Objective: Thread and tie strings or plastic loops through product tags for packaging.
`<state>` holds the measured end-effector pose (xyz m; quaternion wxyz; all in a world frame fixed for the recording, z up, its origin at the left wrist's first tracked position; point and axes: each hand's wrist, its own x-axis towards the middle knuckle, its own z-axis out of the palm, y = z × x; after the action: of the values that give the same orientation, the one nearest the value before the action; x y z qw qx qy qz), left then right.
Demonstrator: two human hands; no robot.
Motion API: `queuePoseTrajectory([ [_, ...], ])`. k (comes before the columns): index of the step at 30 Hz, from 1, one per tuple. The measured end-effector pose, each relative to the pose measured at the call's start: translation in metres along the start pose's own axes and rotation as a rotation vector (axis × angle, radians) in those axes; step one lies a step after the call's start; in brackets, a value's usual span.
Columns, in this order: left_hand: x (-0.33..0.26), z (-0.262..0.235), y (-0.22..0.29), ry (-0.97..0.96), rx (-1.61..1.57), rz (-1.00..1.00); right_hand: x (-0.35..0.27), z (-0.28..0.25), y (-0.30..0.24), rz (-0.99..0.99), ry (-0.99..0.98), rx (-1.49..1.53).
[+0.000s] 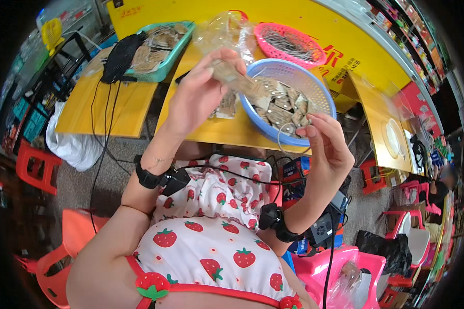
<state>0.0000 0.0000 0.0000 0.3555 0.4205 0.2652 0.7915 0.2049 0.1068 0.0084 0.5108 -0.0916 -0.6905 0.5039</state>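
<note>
Brown strip (237,81), perhaps paper, and curved cord (279,139) occupy the hands (198,95) (329,141).

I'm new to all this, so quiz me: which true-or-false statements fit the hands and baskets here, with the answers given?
1. The left hand holds a flat brown piece. True.
2. The right hand is empty. False: it pinches a thin pale strand.
3. The pink basket is filled with flat brown pieces. False: it holds thin grey strands.
4. The teal basket stands left of the blue basket. True.
5. The blue basket is farther from the person than the pink one. False: it is nearer.
6. The person wears a strawberry-print garment. True.
</note>
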Motion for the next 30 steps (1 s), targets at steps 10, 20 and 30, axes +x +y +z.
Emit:
queuePoseTrajectory([
  [10,-0.044,0.014,0.022,0.154,0.293,0.145,-0.02,0.069,-0.007,-0.055,-0.053,-0.058],
  [20,-0.036,-0.002,0.019,0.131,0.505,0.12,-0.005,0.066,0.013,0.031,0.036,-0.045],
  [30,-0.054,0.02,-0.003,0.409,0.799,0.044,-0.008,0.052,0.01,-0.021,-0.135,0.036],
])
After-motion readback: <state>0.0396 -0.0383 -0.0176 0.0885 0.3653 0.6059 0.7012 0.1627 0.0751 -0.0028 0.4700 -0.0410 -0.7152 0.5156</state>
